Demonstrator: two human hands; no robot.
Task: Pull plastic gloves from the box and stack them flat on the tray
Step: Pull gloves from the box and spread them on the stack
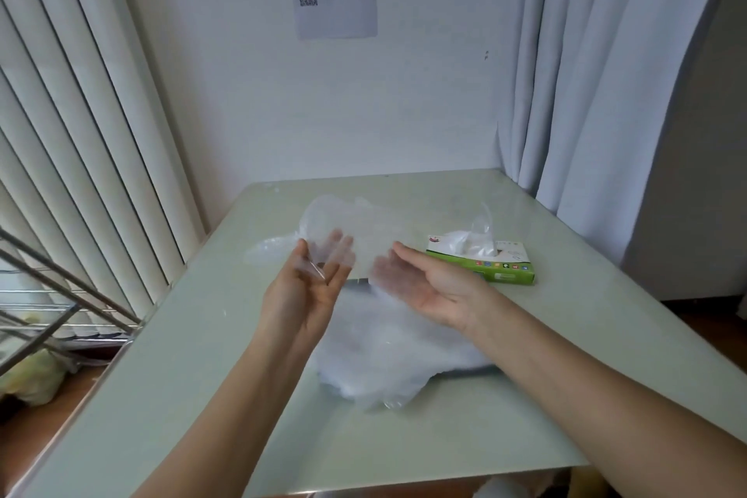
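Tray (479, 370) is almost totally buried under the heap of gloves (388, 356) mid-table (194, 336), only slivers of edge show. Both hands are palm-up above it, left hand (311, 287) and right hand (432, 289), fingers straight and slightly spread under a clear glove (359, 230). It's too blurry to tell which way it points. The green box (503, 269) lies sideways just right.

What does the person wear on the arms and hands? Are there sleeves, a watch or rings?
The left forearm and right forearm are bare to the frame edge, no sleeves. The left hand and right hand show no watch, bracelet or ring; fingertips are blurred.
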